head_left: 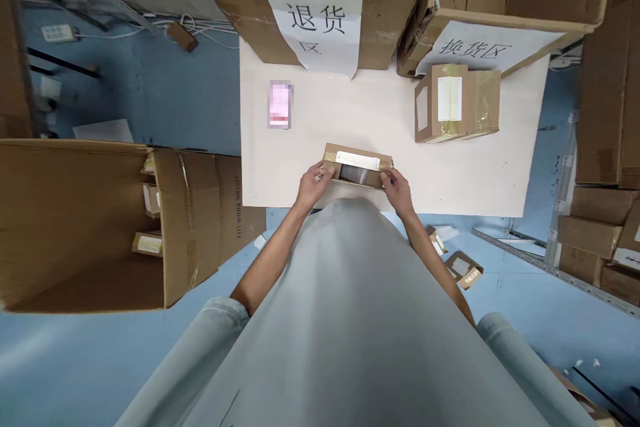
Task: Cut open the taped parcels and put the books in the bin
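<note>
Near the front edge of the white table [330, 100], a small brown cardboard box [330, 152] with a white label is between my hands. Its near side gapes, and something grey and shiny shows inside, too unclear to name. My left hand [314, 185] grips the box's left end, thumb on the near side. At the right end, my right hand [399, 191] has its fingers closed on the box's edge. Something small and dark with a bit of red shows by the right fingers; I cannot make it out.
A phone-like object [280, 105] lies at the table's left. Two taped cartons [457, 103] stand at the right. Behind are large open boxes with paper signs [320, 27]. A big open carton [195, 213] stands at the left, and small boxes [464, 269] lie on the floor.
</note>
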The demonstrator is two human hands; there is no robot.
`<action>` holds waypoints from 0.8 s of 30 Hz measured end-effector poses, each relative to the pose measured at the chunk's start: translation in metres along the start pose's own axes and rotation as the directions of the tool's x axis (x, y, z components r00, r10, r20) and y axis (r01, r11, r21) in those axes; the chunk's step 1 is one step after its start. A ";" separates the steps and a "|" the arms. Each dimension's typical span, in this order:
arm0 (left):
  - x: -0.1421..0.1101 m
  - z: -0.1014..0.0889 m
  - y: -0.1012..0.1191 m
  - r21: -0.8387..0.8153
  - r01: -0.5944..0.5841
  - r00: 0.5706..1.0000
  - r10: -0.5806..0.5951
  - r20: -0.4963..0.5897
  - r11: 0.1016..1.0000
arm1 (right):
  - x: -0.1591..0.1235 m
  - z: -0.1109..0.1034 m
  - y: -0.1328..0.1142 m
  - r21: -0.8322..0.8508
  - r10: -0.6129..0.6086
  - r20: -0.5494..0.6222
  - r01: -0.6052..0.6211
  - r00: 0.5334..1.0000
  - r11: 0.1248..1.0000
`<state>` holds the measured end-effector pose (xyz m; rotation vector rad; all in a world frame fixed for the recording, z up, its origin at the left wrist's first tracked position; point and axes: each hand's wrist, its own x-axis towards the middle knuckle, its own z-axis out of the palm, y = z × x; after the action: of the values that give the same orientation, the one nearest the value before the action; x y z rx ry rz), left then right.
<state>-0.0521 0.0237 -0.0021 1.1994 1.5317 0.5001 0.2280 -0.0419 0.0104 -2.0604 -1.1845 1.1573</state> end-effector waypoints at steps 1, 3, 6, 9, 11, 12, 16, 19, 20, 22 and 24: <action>0.001 0.002 0.002 0.025 -0.008 1.000 0.008 -0.004 1.000 | 0.003 -0.001 0.000 -0.029 -0.033 -0.002 0.033 0.999 0.999; 0.004 0.003 0.001 0.056 -0.032 0.999 0.031 0.009 0.998 | 0.009 -0.004 -0.002 -0.134 -0.013 0.014 0.015 1.000 0.991; 0.005 -0.002 -0.009 0.098 -0.129 0.989 0.121 0.087 0.987 | 0.018 -0.007 -0.005 -0.335 0.049 0.055 -0.028 0.997 0.942; 0.001 -0.007 -0.022 0.167 -0.211 0.973 0.191 0.128 0.963 | 0.026 -0.011 -0.006 -0.432 -0.022 0.070 0.050 0.997 0.901; -0.003 -0.005 -0.027 0.232 -0.245 0.968 0.224 0.112 0.941 | 0.034 -0.016 -0.005 -0.426 -0.086 0.077 0.110 0.993 0.898; -0.004 -0.004 -0.028 0.266 -0.259 0.965 0.241 0.099 0.928 | 0.039 -0.019 -0.004 -0.400 -0.100 0.081 0.124 0.992 0.908; -0.007 0.004 -0.027 0.347 -0.279 0.959 0.278 0.056 0.895 | 0.064 -0.025 -0.003 -0.205 -0.046 0.065 0.058 0.997 0.977; -0.007 0.003 -0.024 0.355 -0.298 0.954 0.294 0.066 0.886 | 0.081 -0.019 -0.004 -0.084 0.026 -0.028 -0.028 0.999 0.996; -0.007 0.002 -0.023 0.356 -0.301 0.953 0.295 0.072 0.885 | 0.084 -0.015 -0.005 -0.056 0.047 -0.059 -0.050 0.997 0.997; -0.008 -0.001 -0.017 0.374 -0.293 0.955 0.285 0.079 0.880 | 0.088 -0.008 -0.005 -0.024 0.072 -0.106 -0.075 0.992 0.997; -0.009 -0.001 -0.006 0.436 -0.278 0.959 0.274 0.073 0.856 | 0.089 -0.003 -0.004 -0.024 0.072 -0.138 -0.076 0.988 0.997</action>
<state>-0.0562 0.0133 -0.0019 1.7924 1.5183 0.3359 0.2523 0.0372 -0.0228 -2.1840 -1.0737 1.0183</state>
